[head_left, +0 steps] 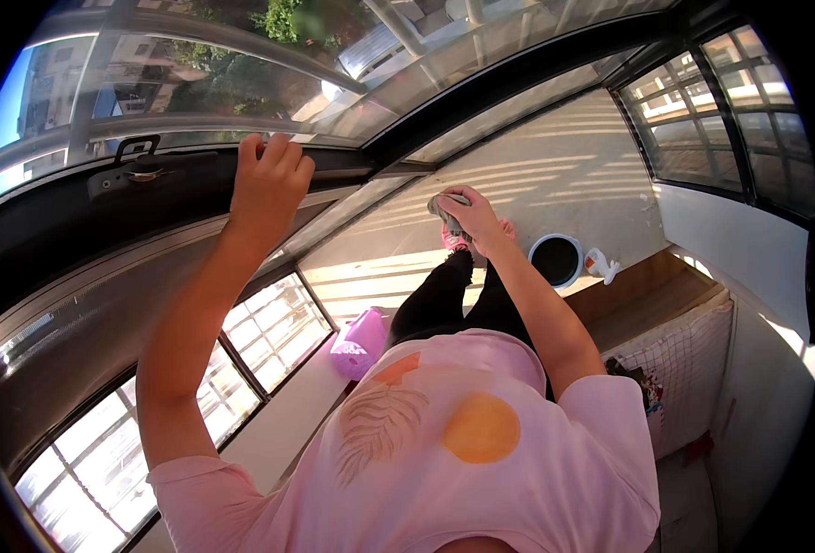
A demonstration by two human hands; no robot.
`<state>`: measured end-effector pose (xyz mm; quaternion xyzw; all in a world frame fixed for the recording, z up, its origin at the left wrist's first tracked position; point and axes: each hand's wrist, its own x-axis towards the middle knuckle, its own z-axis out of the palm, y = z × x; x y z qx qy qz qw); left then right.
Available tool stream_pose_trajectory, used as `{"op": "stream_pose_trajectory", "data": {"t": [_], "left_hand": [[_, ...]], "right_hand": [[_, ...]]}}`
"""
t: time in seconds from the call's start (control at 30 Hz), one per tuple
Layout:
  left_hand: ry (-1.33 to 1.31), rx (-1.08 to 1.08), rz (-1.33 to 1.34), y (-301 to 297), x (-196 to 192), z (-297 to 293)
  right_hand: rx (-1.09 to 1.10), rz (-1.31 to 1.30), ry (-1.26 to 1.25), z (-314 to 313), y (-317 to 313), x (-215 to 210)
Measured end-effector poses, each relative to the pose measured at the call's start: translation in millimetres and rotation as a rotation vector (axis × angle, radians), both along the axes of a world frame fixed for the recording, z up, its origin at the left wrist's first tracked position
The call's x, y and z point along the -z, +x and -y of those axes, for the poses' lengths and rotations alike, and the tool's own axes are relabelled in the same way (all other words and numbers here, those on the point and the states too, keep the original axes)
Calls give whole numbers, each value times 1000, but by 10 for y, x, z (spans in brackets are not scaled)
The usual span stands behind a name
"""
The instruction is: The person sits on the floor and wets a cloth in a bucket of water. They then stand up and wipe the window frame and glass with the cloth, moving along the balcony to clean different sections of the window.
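Note:
My left hand [274, 180] is raised at the window, its fingers curled over the dark window frame [191, 175]. A latch with a looped black handle [136, 147] sits on that frame, left of the hand. Lower and toward the middle, my right hand [475, 219] holds a bunched grey cloth [442, 206]. The cloth hangs in front of my legs, over the pink footwear [454, 240], and the right fingers partly cover it. Glass panes [223, 88] stretch above the left hand.
A light bucket [533, 275] with dark contents stands on the sunlit floor [555, 175]; beside it is a white bottle with an orange label [601, 265]. A purple plastic container [360, 343] sits near the lower-left window. At right are a brown wooden surface [652, 300] and a checked cloth [684, 359].

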<state>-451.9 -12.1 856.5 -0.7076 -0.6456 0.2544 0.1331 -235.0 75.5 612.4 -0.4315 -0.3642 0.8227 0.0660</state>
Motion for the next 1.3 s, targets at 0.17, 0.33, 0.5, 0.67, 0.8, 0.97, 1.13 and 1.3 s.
{"op": "stream_pose_trajectory", "data": {"t": [0.17,0.33,0.5,0.67,0.8,0.97,1.13,1.3], "left_hand": [[372,-148,390,513,-615,286],[776,-207,115,430,-1329,681],[853,-228,-1,524,-1651,816],[746,-99,23,560,-1633,738],[570,-99,92,445,-1476,678],[575,-140,-9,235,-1424,749],[527,-125,-3,196,-1416,828],[521,-97,21,223,-1452,846]], "right_hand": [[-244,-360,216,-113,-538,-1023],[-341,-595,929,-246,-1107,-2550],[-356,-618,1590,-279,-1583,-2938],[-555,-583,1564,-291,-1698,-2915],[-552,-643,1529,-299,-1708,-2908],[-490,-682,1493,-322,-1733,-2890],[-516,-660,1453,-465,-1639,-2918],[-555,-625,1404,-750,-1455,-2955]]}}
